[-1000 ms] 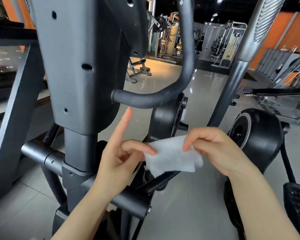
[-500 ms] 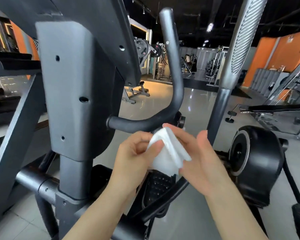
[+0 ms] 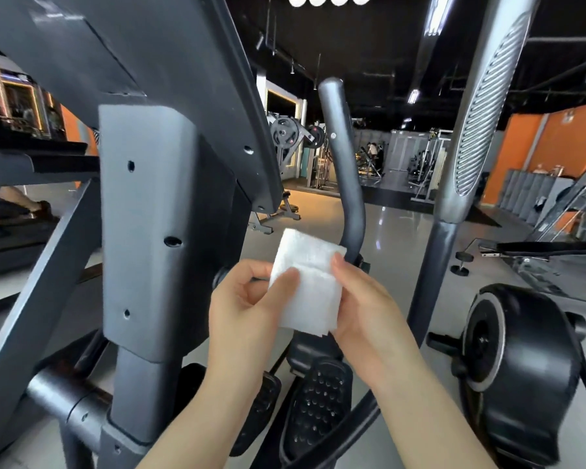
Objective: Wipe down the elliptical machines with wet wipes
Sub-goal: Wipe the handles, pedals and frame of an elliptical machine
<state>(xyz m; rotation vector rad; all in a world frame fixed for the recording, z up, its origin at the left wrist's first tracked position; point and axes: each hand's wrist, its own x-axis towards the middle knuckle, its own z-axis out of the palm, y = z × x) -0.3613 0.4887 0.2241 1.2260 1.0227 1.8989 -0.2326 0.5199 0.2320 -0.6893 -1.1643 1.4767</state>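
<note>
A folded white wet wipe (image 3: 308, 282) is held upright between both hands in front of me. My left hand (image 3: 247, 306) pinches its left edge with thumb on the front. My right hand (image 3: 362, 306) grips its right edge, fingers curled behind it. Directly behind the wipe rises the dark grey curved handlebar (image 3: 344, 170) of the elliptical. The machine's grey centre column (image 3: 149, 231) stands to the left of my hands. Black studded pedals (image 3: 315, 397) lie below them.
A silver ribbed moving arm (image 3: 477, 130) rises at right. Beside it sits the black flywheel housing (image 3: 518, 370) of a neighbouring machine. A treadmill (image 3: 21, 164) with a person's legs on it is at far left. Weight machines stand across the shiny floor.
The wipe went from spread between both hands to folded into a compact rectangle held upright. My view tilted upward, and the hands rose toward the curved handlebar.
</note>
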